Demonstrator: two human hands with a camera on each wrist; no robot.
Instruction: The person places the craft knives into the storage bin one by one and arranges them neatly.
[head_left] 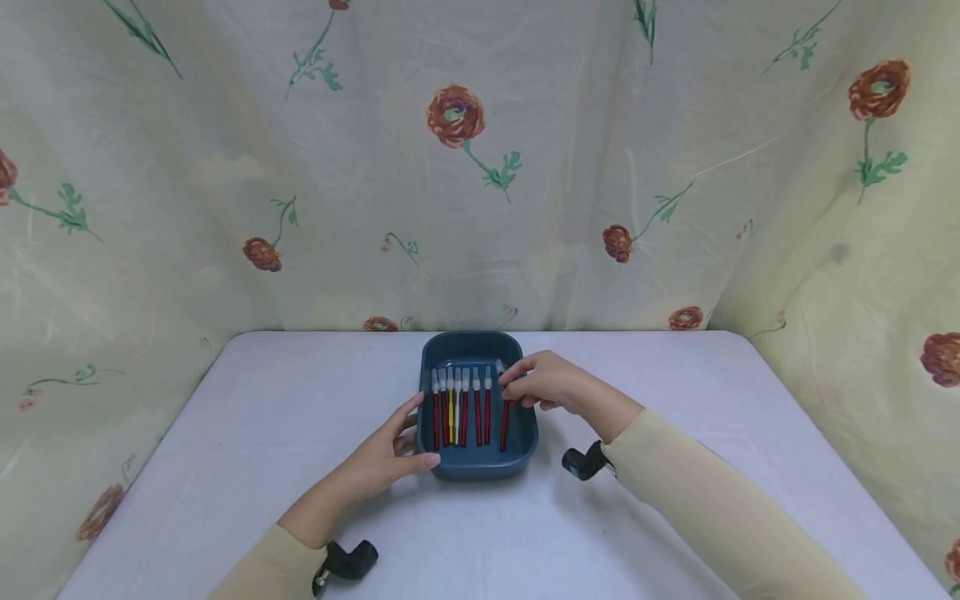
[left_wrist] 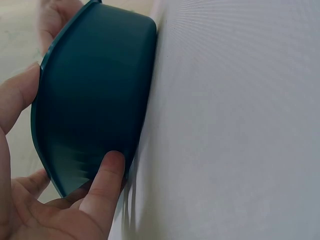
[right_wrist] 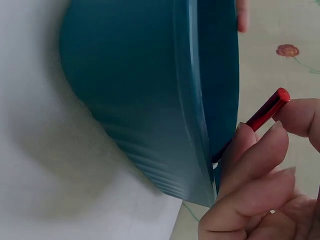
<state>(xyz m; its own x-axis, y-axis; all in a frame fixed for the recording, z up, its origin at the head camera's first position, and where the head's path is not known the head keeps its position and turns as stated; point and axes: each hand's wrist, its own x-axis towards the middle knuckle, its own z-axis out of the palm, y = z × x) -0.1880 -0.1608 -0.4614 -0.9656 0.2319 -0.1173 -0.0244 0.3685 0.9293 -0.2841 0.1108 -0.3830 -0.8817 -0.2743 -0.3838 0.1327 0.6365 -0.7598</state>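
Observation:
A deep dark blue-green tray with rounded corners stands on the white-covered table. Against its left side lies my left hand, thumb at the near left corner and fingers along the outer wall and rim; the left wrist view shows the fingers spread around that wall. Inside the tray, several slim pen-like tools with clear caps lie side by side, mostly red, one yellow and one silvery. Over the right rim, my right hand pinches a red pen-like tool, slightly tilted and apart from the row.
A white cloth covers the table. Behind and at both sides hangs a pale curtain with red flowers. Black wrist devices sit below each sleeve.

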